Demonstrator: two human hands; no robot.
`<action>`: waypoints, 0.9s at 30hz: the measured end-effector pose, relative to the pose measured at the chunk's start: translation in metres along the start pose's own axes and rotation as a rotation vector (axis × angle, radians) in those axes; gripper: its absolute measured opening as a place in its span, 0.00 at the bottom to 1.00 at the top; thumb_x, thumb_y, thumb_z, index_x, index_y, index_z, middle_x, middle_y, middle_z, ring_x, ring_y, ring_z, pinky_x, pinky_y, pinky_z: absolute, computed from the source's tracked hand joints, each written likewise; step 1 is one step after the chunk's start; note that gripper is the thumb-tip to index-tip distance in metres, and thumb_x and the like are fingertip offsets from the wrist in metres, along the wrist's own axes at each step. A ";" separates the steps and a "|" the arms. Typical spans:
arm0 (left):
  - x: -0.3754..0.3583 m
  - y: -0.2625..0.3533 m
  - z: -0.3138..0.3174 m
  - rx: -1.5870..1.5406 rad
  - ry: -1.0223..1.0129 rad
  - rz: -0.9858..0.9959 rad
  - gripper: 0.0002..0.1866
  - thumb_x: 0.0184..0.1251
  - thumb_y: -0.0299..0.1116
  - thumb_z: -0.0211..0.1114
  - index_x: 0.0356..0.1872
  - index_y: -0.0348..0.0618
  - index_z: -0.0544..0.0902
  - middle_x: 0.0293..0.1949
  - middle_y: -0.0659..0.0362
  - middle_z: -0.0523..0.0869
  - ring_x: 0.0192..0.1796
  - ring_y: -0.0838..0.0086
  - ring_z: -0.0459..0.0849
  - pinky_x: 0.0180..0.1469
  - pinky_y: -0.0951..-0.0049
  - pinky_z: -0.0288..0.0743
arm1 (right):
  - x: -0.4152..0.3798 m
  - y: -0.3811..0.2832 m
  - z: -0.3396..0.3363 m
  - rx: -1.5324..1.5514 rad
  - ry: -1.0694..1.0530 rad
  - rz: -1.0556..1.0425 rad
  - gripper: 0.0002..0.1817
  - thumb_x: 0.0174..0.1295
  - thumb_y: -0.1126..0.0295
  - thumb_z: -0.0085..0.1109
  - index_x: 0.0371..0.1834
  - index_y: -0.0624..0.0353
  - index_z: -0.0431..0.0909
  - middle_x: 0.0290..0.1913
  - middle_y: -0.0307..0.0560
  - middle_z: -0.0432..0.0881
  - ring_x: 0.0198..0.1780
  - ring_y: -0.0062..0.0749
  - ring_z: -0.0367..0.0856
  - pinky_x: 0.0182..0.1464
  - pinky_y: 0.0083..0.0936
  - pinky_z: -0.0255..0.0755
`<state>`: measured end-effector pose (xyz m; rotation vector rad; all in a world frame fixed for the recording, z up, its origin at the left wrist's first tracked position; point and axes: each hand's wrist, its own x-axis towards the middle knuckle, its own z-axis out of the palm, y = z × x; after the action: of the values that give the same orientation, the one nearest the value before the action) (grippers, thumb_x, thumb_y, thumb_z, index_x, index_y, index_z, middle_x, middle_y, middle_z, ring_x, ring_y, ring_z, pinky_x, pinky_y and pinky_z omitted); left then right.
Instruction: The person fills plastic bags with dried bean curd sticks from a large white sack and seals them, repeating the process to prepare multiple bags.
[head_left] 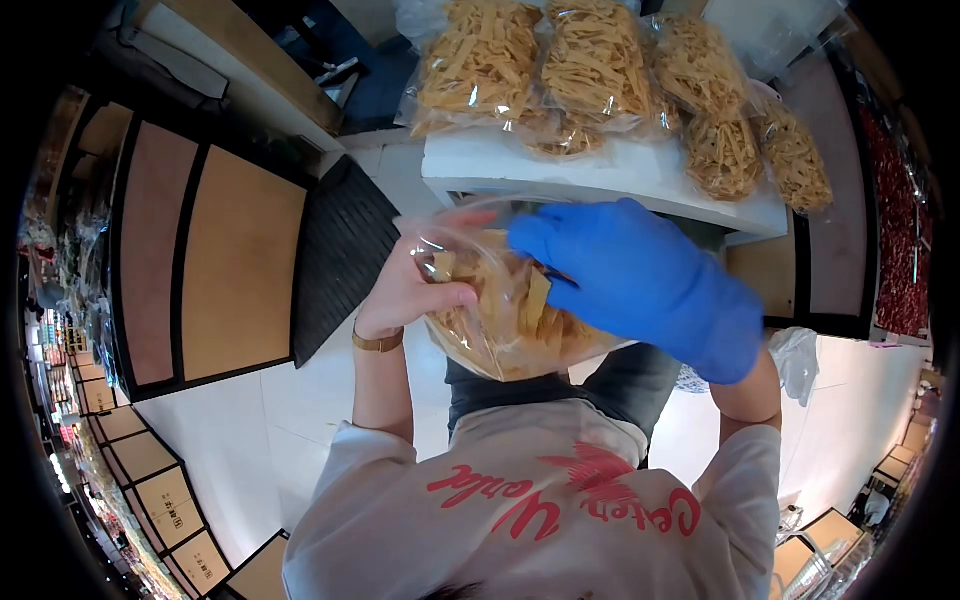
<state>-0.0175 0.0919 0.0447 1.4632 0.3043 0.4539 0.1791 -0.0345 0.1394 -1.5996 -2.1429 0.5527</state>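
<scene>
Gripping the clear bag [480, 345] in front of the white table [470, 160], the left hand [408, 285] should hold it wide; the right hand [622, 268], grip unclear, should handle the strips [525, 310] gently.

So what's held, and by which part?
The clear bag, by its side near the opening, in the bare left hand; whether the gloved right hand grips anything can't be told.

Red script lettering [525, 517] runs across the front of the pale shirt [545, 565]; one word looks like "Center", but the other letters cannot be made out for certain. Dark characters on the tan panels [163, 494] at lower left are too small to read
</scene>
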 end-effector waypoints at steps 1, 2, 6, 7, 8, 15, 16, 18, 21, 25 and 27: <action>-0.001 -0.003 0.000 -0.002 0.000 -0.001 0.35 0.38 0.38 0.79 0.51 0.35 0.77 0.60 0.50 0.74 0.62 0.66 0.70 0.64 0.67 0.60 | -0.003 -0.001 -0.004 -0.033 -0.051 -0.008 0.13 0.52 0.72 0.55 0.42 0.60 0.78 0.35 0.53 0.81 0.35 0.45 0.82 0.36 0.33 0.76; -0.001 -0.004 0.000 0.009 0.008 0.015 0.38 0.39 0.42 0.79 0.53 0.33 0.75 0.56 0.51 0.76 0.58 0.69 0.73 0.61 0.69 0.64 | -0.006 0.002 0.005 -0.031 -0.051 -0.006 0.13 0.52 0.72 0.55 0.42 0.60 0.78 0.35 0.53 0.81 0.35 0.45 0.82 0.36 0.33 0.76; 0.009 -0.002 0.015 0.025 -0.106 0.123 0.28 0.45 0.36 0.76 0.49 0.35 0.78 0.54 0.53 0.80 0.54 0.70 0.77 0.58 0.70 0.67 | -0.002 0.023 0.044 0.204 -0.223 0.067 0.13 0.51 0.69 0.57 0.41 0.60 0.78 0.35 0.52 0.81 0.35 0.44 0.80 0.38 0.32 0.74; 0.010 -0.003 0.013 0.026 -0.105 0.121 0.28 0.45 0.36 0.76 0.49 0.35 0.78 0.54 0.53 0.80 0.54 0.70 0.77 0.58 0.70 0.67 | 0.002 0.027 0.048 0.266 -0.335 0.137 0.14 0.52 0.67 0.58 0.41 0.60 0.77 0.38 0.52 0.80 0.39 0.43 0.79 0.41 0.30 0.73; 0.011 -0.006 0.009 0.011 -0.083 0.086 0.28 0.46 0.35 0.75 0.49 0.35 0.78 0.53 0.53 0.80 0.53 0.71 0.77 0.57 0.71 0.68 | 0.003 0.037 0.057 0.267 -0.335 0.134 0.14 0.52 0.67 0.58 0.41 0.60 0.77 0.38 0.52 0.80 0.39 0.43 0.79 0.41 0.30 0.73; 0.002 -0.010 0.004 -0.084 0.116 0.032 0.10 0.50 0.22 0.68 0.36 0.34 0.82 0.36 0.58 0.84 0.37 0.80 0.81 0.42 0.80 0.74 | -0.009 0.035 0.032 0.124 0.078 -0.175 0.14 0.51 0.68 0.59 0.41 0.59 0.78 0.36 0.50 0.80 0.35 0.42 0.78 0.39 0.29 0.73; 0.000 -0.009 0.006 -0.105 0.194 0.004 0.09 0.51 0.22 0.68 0.34 0.34 0.82 0.34 0.59 0.84 0.35 0.80 0.80 0.40 0.80 0.74 | -0.010 0.033 0.027 0.062 0.088 -0.145 0.14 0.50 0.69 0.59 0.41 0.59 0.77 0.36 0.49 0.80 0.34 0.42 0.78 0.38 0.29 0.74; -0.002 -0.010 0.008 -0.130 0.298 0.000 0.07 0.51 0.22 0.67 0.33 0.35 0.82 0.31 0.61 0.84 0.33 0.81 0.80 0.38 0.81 0.73 | -0.009 0.021 -0.003 -0.016 0.107 -0.126 0.13 0.52 0.71 0.58 0.41 0.60 0.78 0.35 0.49 0.80 0.33 0.40 0.79 0.37 0.27 0.74; -0.007 -0.024 -0.003 -0.127 0.441 -0.015 0.07 0.50 0.23 0.67 0.32 0.35 0.82 0.32 0.60 0.84 0.33 0.80 0.81 0.38 0.81 0.74 | -0.018 0.017 -0.040 0.047 0.261 -0.046 0.10 0.56 0.75 0.55 0.42 0.62 0.78 0.35 0.47 0.81 0.34 0.34 0.80 0.39 0.24 0.75; -0.016 -0.031 -0.013 -0.308 0.533 0.025 0.09 0.53 0.29 0.66 0.33 0.35 0.78 0.32 0.53 0.83 0.38 0.69 0.83 0.43 0.74 0.78 | -0.047 0.059 -0.041 0.522 0.394 0.259 0.08 0.61 0.78 0.53 0.42 0.66 0.78 0.37 0.42 0.82 0.38 0.23 0.80 0.45 0.20 0.74; -0.021 -0.021 0.016 -0.571 0.715 0.137 0.11 0.55 0.30 0.66 0.34 0.35 0.76 0.34 0.48 0.83 0.40 0.67 0.83 0.44 0.69 0.80 | -0.059 0.113 0.001 0.711 0.301 0.409 0.13 0.61 0.65 0.59 0.42 0.64 0.78 0.34 0.46 0.82 0.36 0.18 0.76 0.42 0.19 0.72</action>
<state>-0.0259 0.0673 0.0233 0.7258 0.5837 1.0797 0.2847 -0.0617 0.0726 -1.5556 -1.1951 0.9889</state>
